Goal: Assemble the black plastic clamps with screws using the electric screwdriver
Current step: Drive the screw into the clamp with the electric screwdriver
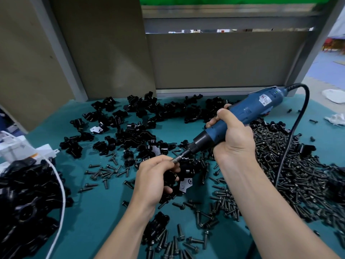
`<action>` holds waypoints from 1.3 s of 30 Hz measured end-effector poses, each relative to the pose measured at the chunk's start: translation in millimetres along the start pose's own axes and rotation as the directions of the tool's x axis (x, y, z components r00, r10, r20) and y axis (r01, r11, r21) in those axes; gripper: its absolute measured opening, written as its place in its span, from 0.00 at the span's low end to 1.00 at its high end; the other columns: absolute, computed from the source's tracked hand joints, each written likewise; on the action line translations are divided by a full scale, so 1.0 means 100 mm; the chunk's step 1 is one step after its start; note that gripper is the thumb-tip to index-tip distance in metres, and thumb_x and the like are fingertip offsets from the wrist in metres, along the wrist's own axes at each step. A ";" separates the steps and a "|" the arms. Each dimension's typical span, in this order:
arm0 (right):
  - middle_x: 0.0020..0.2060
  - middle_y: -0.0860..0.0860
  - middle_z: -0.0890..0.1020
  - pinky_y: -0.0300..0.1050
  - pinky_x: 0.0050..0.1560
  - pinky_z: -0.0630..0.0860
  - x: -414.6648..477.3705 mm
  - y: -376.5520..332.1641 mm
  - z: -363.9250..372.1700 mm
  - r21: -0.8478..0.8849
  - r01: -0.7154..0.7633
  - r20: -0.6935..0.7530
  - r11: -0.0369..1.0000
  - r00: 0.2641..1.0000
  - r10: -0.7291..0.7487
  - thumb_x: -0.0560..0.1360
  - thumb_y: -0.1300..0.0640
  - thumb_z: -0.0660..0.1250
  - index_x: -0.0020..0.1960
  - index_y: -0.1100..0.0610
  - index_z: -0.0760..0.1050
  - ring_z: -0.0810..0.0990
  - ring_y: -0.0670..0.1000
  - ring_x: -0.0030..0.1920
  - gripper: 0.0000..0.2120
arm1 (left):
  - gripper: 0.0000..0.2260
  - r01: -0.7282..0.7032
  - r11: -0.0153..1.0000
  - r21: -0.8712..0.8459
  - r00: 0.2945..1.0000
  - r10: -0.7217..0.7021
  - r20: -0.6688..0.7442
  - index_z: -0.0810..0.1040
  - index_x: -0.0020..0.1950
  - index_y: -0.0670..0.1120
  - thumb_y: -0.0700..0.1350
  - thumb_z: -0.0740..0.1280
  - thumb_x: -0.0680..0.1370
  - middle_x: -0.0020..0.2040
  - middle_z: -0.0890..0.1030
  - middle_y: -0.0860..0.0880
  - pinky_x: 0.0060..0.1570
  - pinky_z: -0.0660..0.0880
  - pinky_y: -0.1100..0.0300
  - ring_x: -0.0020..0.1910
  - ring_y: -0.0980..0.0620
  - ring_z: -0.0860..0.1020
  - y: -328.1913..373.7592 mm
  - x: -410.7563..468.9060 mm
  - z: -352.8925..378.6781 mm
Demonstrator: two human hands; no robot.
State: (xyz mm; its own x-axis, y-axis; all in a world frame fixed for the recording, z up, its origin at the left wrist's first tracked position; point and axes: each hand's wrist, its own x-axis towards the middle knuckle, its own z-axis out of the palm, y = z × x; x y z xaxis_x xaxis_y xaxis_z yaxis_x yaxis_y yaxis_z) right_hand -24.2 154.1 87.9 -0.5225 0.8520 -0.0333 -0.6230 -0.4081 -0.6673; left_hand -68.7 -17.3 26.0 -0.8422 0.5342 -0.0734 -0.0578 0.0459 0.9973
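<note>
At 6 o'clock, nearest, loose screws (186, 240) lie scattered on the teal worktop (97, 212). Just beyond them the left hand (155, 176) has its grip pinched round a black clamp (168, 183), fingers curled close to the bit (177, 158). The right hand (231, 135) is wrapped round the blue electric screwdriver (242, 116), which slants down from 2 o'clock into the clamp.

The step looks like driving a screw. The screw itself is hidden. It would go best with the bit in line with the screw, the clamp held steady, and the fingertips kept off the turning bit.

At 3 o'clock is a big heap of screws (298, 165) with the black cord (291, 139) crossing it. More clamps (24, 202) are piled at 8 o'clock under a white cable (61, 193), and others (141, 116) spread toward 12 o'clock. Behind stand brown boards (104, 45) in a grey metal frame (224, 21). A blue floor (328, 68) shows at far right.
</note>
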 end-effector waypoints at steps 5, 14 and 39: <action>0.35 0.53 0.77 0.46 0.36 0.78 0.02 0.02 0.00 0.023 -0.022 -0.005 1.000 1.000 0.022 0.74 0.73 0.69 0.56 0.57 0.74 0.76 0.51 0.28 0.15 | 0.15 -0.010 1.000 -0.020 1.000 0.010 0.000 0.86 0.42 0.48 0.38 0.63 0.83 0.45 0.86 0.43 0.29 0.75 0.60 0.41 0.48 0.84 -0.01 0.01 -0.04; 0.35 0.53 0.77 0.46 0.35 0.79 0.08 0.03 -0.05 0.074 -0.108 -0.040 0.991 0.993 0.111 0.75 0.73 0.69 0.55 0.57 0.74 0.75 0.51 0.28 0.14 | 0.14 -0.130 0.991 0.009 0.989 0.130 -0.066 0.87 0.45 0.54 0.40 0.66 0.84 0.48 0.85 0.44 0.36 0.80 0.59 0.47 0.43 0.84 -0.06 0.03 -0.02; 0.32 0.51 0.76 0.46 0.36 0.78 -0.04 0.14 0.00 0.021 -0.023 0.042 1.000 0.999 0.023 0.75 0.72 0.68 0.47 0.56 0.73 0.75 0.50 0.27 0.12 | 0.17 -0.208 0.966 0.154 0.968 0.226 -0.106 0.86 0.44 0.54 0.44 0.62 0.86 0.41 0.83 0.41 0.26 0.73 0.60 0.42 0.32 0.81 -0.17 0.07 -0.08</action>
State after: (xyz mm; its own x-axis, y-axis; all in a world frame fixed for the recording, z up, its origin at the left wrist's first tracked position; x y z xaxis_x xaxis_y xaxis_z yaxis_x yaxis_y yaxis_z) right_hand -30.6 145.1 78.7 -0.5605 0.8280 -0.0169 -0.6224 -0.4346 -0.6510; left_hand -77.6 -21.0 8.9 -0.8853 0.4384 0.1550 0.2024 0.0633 0.9773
